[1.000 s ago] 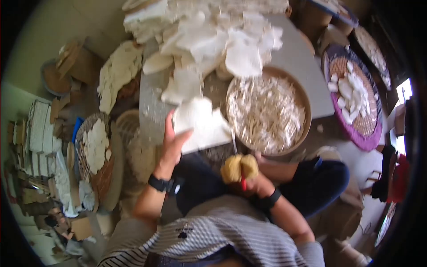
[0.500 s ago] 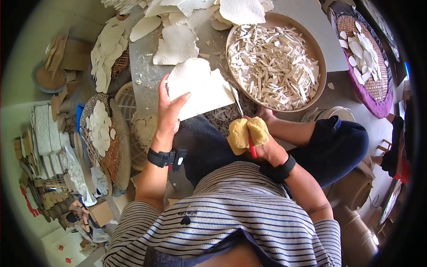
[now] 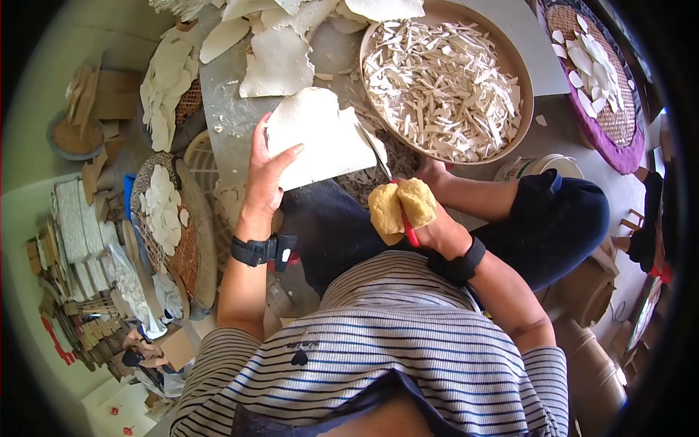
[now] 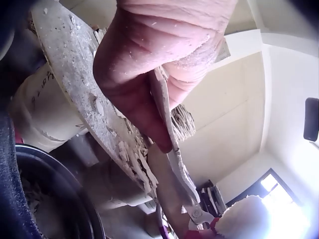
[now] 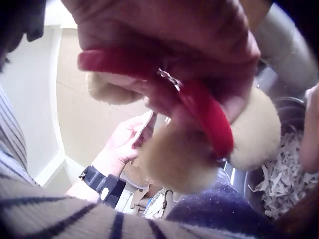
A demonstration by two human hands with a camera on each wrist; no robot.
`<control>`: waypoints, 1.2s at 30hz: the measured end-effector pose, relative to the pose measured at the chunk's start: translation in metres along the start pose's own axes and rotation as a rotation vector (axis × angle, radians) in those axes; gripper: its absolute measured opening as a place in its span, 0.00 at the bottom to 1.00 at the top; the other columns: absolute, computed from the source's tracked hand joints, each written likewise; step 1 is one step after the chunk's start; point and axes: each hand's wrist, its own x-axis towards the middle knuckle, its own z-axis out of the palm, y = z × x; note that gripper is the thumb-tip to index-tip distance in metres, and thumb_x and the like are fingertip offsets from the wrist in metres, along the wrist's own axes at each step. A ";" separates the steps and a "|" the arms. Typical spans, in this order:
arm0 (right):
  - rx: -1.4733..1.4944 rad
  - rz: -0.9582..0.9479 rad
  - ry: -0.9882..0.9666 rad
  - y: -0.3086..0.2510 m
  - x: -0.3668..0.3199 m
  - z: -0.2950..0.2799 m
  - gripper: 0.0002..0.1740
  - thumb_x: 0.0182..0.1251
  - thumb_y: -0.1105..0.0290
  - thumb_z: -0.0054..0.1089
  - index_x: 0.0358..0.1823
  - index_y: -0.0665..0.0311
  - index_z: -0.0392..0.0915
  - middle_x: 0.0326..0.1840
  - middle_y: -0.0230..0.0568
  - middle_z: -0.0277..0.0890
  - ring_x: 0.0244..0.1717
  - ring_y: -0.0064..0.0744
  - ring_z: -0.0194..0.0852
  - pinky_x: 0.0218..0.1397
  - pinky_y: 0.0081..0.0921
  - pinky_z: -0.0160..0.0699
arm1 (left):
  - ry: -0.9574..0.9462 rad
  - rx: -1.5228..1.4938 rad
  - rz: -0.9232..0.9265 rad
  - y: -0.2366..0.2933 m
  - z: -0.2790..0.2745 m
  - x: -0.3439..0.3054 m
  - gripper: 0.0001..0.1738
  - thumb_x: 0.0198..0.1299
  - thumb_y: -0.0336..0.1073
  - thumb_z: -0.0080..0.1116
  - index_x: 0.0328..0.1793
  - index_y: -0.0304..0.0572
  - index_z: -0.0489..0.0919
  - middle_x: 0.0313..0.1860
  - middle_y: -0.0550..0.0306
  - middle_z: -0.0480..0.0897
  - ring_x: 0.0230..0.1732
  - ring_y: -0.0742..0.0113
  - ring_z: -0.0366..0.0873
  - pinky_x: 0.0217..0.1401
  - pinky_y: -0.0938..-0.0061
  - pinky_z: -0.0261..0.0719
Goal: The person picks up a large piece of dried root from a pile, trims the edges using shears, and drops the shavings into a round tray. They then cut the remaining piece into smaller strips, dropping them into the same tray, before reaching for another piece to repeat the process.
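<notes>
A flat cream-white sheet (image 3: pixel 313 142) with one ragged side is pinched between the thumb and fingers of my left hand (image 3: pixel 263 175). Edge-on, the thin sheet (image 4: pixel 162 99) shows between thumb and fingers in the left wrist view. My right hand (image 3: pixel 445 231) grips red-handled scissors (image 3: pixel 411 230), whose blades lie at the sheet's right edge. Yellow foam-like padding (image 3: pixel 384 211) surrounds the handles and covers most of the right fingers in the head view. From the right wrist, the red handle loops (image 5: pixel 207 117) show against the palm and fingers.
A round tray (image 3: pixel 526 95) full of white strips stands just beyond the scissors on the grey table (image 3: pixel 218 146). More white sheets (image 3: pixel 277 62) lie at its far left. Woven baskets with white pieces stand left (image 3: pixel 191 269) and right (image 3: pixel 626 156). A white bucket (image 3: pixel 557 167) sits by the right knee.
The head view has tipped downward, so table and tray sit higher in the picture. Both hands keep their holds on sheet and scissors, with the blades still at the sheet's right edge.
</notes>
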 end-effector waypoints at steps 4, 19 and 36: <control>0.238 0.105 -0.030 -0.001 0.002 0.000 0.19 0.56 0.71 0.62 0.48 0.66 0.68 0.41 0.41 0.74 0.43 0.36 0.74 0.48 0.28 0.72 | 0.025 -0.041 -0.015 0.000 -0.001 0.000 0.41 0.51 0.21 0.59 0.71 0.41 0.53 0.61 0.50 0.67 0.61 0.62 0.67 0.61 0.70 0.70; 1.111 0.405 0.129 0.013 -0.004 0.014 0.08 0.62 0.76 0.54 0.42 0.66 0.70 0.37 0.38 0.75 0.40 0.35 0.76 0.45 0.28 0.77 | 0.001 -0.039 -0.040 -0.006 0.004 -0.011 0.43 0.48 0.21 0.61 0.71 0.42 0.55 0.62 0.51 0.65 0.64 0.62 0.63 0.65 0.70 0.66; 0.112 0.047 -0.130 0.000 -0.006 -0.018 0.15 0.49 0.67 0.61 0.35 0.65 0.67 0.28 0.46 0.68 0.32 0.54 0.70 0.34 0.36 0.71 | -0.317 0.127 -0.120 0.038 -0.020 0.014 0.42 0.47 0.27 0.63 0.70 0.39 0.58 0.65 0.51 0.64 0.64 0.66 0.64 0.65 0.75 0.64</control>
